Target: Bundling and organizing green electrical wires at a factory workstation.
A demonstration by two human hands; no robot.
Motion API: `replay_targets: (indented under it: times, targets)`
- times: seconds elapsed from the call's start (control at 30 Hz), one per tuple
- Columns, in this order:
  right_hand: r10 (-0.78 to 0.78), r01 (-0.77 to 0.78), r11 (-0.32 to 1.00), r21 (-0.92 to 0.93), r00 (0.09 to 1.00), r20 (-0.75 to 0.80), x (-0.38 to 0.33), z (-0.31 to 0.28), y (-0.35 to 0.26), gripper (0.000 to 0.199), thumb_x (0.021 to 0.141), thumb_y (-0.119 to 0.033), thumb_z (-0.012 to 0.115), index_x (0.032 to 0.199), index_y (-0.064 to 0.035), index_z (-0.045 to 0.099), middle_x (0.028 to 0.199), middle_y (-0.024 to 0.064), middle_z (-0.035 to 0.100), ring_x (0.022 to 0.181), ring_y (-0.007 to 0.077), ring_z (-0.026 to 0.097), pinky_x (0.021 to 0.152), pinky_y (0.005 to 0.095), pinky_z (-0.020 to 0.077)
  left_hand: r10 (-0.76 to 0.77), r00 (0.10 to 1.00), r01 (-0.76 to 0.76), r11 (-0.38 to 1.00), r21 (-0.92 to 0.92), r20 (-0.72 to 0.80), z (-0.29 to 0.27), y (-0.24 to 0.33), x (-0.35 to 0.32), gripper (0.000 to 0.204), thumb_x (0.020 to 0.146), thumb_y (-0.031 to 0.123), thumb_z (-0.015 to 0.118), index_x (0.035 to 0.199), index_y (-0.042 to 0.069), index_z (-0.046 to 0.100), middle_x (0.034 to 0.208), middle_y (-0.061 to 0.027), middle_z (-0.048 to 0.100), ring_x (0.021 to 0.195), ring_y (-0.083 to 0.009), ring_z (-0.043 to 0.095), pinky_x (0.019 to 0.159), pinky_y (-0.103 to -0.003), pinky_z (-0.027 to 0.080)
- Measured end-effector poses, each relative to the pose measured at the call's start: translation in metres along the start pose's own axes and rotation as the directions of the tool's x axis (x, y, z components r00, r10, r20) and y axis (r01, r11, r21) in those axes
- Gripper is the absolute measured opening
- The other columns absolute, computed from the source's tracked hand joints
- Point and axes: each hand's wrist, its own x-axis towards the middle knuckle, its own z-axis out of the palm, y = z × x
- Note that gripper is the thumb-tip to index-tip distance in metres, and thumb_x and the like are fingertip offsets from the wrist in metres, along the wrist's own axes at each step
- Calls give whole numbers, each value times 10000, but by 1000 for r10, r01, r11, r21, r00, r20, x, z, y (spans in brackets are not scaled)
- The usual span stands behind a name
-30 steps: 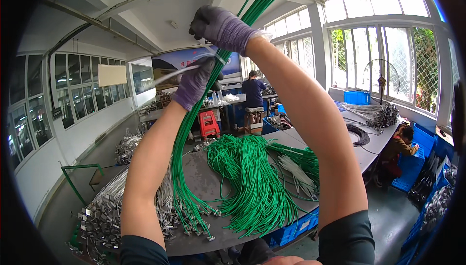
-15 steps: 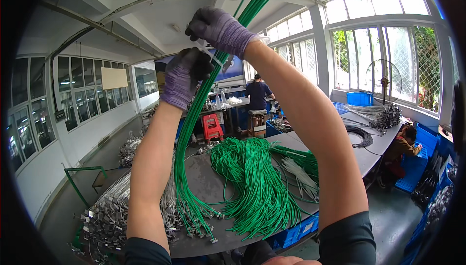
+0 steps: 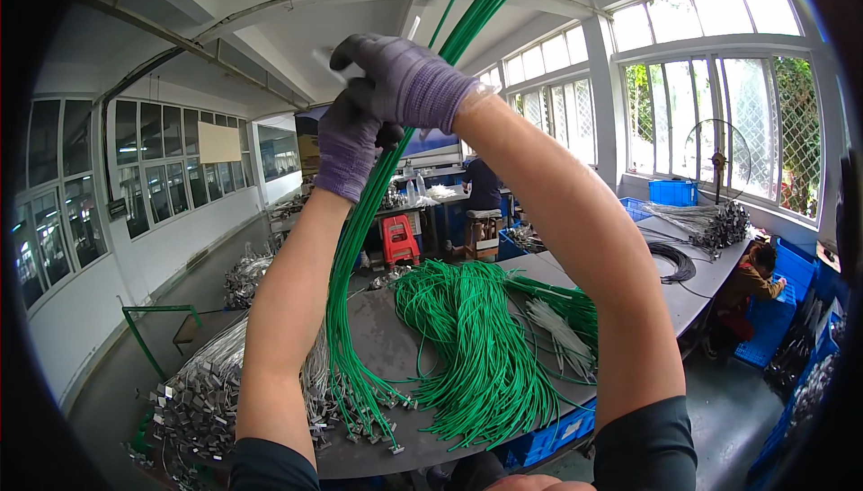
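A long bundle of green wires (image 3: 360, 244) rises from the table past my face height, its lower ends fitted with small metal connectors. My left hand (image 3: 349, 145), in a purple knit glove with dark fingers, is closed around the upper part of the bundle. Just above it my right hand (image 3: 404, 82), gloved alike, overlaps the left with its fingers curled in front of the wires. A pale, blurred strip (image 3: 322, 60), apparently a white cable tie, sticks out by the right fingertips. Where it meets the bundle is hidden by the gloves.
On the grey table (image 3: 378, 311) lie a heap of green wires (image 3: 476, 347), white strips (image 3: 559, 334) and a black cable coil (image 3: 670, 262). Silvery wires with metal connectors (image 3: 193, 410) pile at the left. Beyond are a red stool (image 3: 399, 239) and two people seated at work.
My right hand has moved down and closer to the left, now overlapping it. The white tie seen across the bundle is covered, and a blurred pale strip shows at the left.
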Motion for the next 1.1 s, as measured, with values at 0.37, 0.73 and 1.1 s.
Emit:
replay_targets:
  times: [0.37,0.73,1.1]
  targets:
    - [149,9,868,-496,949,277,-5,-8,15,298,725,-117,584,1019,-79,607,880,131,653,879,299,627,756,388,498,22,973,47,956,-290,229,-8,-18,0,188,873,183,587,899,-2,562,752,-103,642,610,-174,632,570,-273,510]
    - [230,-213,938,-274,973,30,-30,30,8,223,691,-118,634,884,-31,564,740,189,633,766,350,637,664,421,508,-141,949,262,850,-456,283,-25,-29,15,243,787,212,640,909,11,578,763,-85,605,700,-195,594,632,-315,501]
    - [293,-289,945,-151,956,4,-30,29,11,247,732,-139,612,970,-73,627,826,169,643,822,309,638,742,387,508,-151,961,234,890,-392,231,-32,-28,19,323,703,56,716,971,-12,548,842,-123,611,765,-223,625,699,-350,536]
